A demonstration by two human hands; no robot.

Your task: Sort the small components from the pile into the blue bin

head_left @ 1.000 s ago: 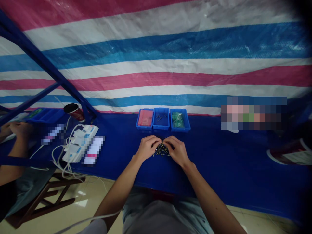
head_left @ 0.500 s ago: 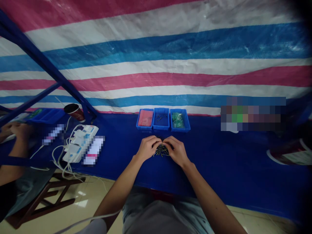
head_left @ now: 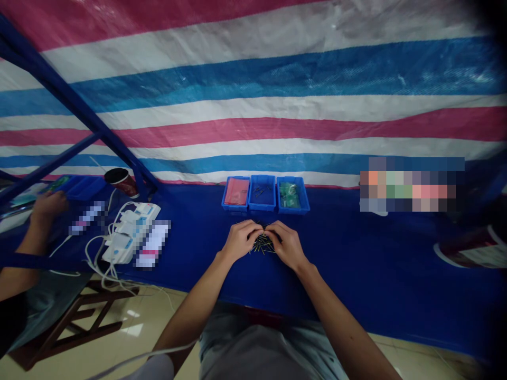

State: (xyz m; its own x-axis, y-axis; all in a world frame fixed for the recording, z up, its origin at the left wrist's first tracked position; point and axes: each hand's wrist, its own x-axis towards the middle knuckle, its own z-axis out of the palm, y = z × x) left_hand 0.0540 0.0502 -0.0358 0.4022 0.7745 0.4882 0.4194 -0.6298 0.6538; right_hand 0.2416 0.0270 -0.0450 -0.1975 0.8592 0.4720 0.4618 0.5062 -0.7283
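Observation:
My left hand (head_left: 241,240) and my right hand (head_left: 287,243) meet fingertip to fingertip over a small pile of thin dark and yellowish stick-like pieces (head_left: 262,246) on the blue table (head_left: 340,274). The thumb and fingers of each hand are pinched together. Whatever sits between them is too small and covered to make out. Just beyond stand three blue boxes in a row. The left box (head_left: 234,208) holds pink flat packets (head_left: 236,191). A few thin dark pieces lie in the middle box (head_left: 263,199), and green items in clear wrapping (head_left: 289,194) fill the right box (head_left: 295,210).
To the left lie a white power strip (head_left: 129,237) with loose cables, a blurred-out phone-like item (head_left: 152,245) and a dark cup (head_left: 122,182). Another person's hand (head_left: 49,206) is at far left. A large cup (head_left: 471,247) lies at right. Striped sheeting (head_left: 253,129) hangs behind.
My hands keep practically the same place and pinch over the pile. At far left, the other person's hand has shifted up and right, towards a blue tray.

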